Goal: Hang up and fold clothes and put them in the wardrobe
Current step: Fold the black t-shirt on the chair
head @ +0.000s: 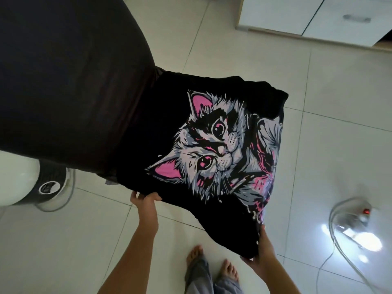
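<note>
Big dark mass fills upper left; could be a bed or draped cloth, cannot tell which. The tiled floor is under everything else.

Task item is the black T-shirt with the cat print facing up. It is spread out in the air in front of the person, above the floor; the far edge runs into the dark mass, and I cannot tell if it rests there or just overlaps it in view.

Step in hand, my read: shirt held out flat, either before the first fold or before being laid down; no crease visible yet, and no hanger in view, so folding looks more likely than hanging.

- Left hand is on the near left edge; fingers curl over the hem, pinching the cloth.
- Right hand is on the near right corner; it grips the bunched fabric, thumb side on top.

Next move probably calls for a flat surface or a fold in the air, with both edges kept taut and level so the print side doesn't bunch up; the right side already looks gathered.

Containers: white drawer unit at top right; drawer fronts sit closed, contents not visible. No wardrobe that I can identify in frame.

Also on the floor: fan base at left; power strip with a red light and cables at right, a trip risk if walking that way.
</note>
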A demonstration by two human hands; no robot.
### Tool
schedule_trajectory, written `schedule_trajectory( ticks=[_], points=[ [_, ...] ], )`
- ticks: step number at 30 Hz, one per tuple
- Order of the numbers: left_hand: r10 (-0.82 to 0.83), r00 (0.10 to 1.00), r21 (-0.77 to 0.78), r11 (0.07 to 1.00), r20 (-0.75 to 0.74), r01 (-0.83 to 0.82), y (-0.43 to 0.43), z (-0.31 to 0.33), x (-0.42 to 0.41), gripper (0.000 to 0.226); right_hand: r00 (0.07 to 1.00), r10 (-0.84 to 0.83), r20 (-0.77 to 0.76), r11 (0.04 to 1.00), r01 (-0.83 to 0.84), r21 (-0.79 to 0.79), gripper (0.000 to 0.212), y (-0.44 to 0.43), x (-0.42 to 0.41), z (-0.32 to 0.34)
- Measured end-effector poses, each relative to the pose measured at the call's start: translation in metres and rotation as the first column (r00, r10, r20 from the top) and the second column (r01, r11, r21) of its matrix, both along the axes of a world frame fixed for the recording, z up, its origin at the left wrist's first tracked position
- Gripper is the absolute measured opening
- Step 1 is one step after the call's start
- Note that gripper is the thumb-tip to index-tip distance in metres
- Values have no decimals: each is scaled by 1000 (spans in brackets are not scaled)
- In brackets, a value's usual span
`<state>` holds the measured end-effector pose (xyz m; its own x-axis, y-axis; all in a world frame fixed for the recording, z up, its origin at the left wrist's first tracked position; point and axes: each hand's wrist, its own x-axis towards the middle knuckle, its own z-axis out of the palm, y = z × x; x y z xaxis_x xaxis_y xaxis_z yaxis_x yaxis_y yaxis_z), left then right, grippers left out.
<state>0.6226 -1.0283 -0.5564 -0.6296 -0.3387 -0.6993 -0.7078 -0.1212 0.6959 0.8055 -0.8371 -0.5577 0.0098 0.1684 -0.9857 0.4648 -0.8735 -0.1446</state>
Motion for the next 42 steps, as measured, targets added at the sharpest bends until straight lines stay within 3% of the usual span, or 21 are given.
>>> schedule_trajectory(
  ticks=[5,11,15,20,22,23,25,26,27,29,30,33,35,39,42],
  points=[
    [38,999,42,998,35,-40,-2,-16,-1,72,993,-113,-27,982,108,-157,67,-10,8,-13],
    [32,997,62,998,-73,-27,-14,-22,-9,72,951,-276,-139,959,282,31,19,-10,14,-17],
    [-31,996,28,999,-79,33,-18,-19,-18,61,901,-406,-151,899,424,108,12,-8,19,-24],
    [-199,979,-69,978,-38,196,-27,-10,-3,48,851,-459,-253,886,458,-69,20,-11,16,-15],
    [-280,960,-39,959,0,280,-34,-11,6,50,835,-462,-298,886,448,-120,11,-11,15,-12],
    [-303,953,-18,953,22,304,-35,-10,12,45,812,-480,-332,875,471,-112,29,-12,16,-9],
    [-341,938,-39,938,67,344,-38,-6,21,39,748,-541,-385,834,536,-131,86,-9,24,-15],
    [-354,932,-72,930,82,359,-38,-5,26,39,715,-584,-385,806,565,-175,95,-8,24,-12],
    [-355,931,-98,927,84,363,-39,-2,31,39,707,-606,-364,794,567,-220,87,-10,26,-6],
    [-318,945,-112,939,83,325,-41,3,39,37,776,-582,-243,809,523,-268,38,-14,26,6],
    [-288,954,-124,947,81,297,-41,6,41,36,807,-555,-201,823,500,-270,23,-17,28,10],
    [-191,981,-136,972,22,192,-41,16,44,33,819,-536,-205,838,488,-243,20,-19,32,14],
    [-109,994,-65,992,-30,107,-42,25,42,28,803,-543,-243,839,524,-145,24,-16,31,21],
    [-16,986,156,987,-164,42,-44,45,26,28,667,-653,-359,701,711,46,24,-2,22,31],
    [51,976,294,956,-212,14,-32,60,5,33,640,-642,-422,658,742,125,22,7,4,47]
  ],
)
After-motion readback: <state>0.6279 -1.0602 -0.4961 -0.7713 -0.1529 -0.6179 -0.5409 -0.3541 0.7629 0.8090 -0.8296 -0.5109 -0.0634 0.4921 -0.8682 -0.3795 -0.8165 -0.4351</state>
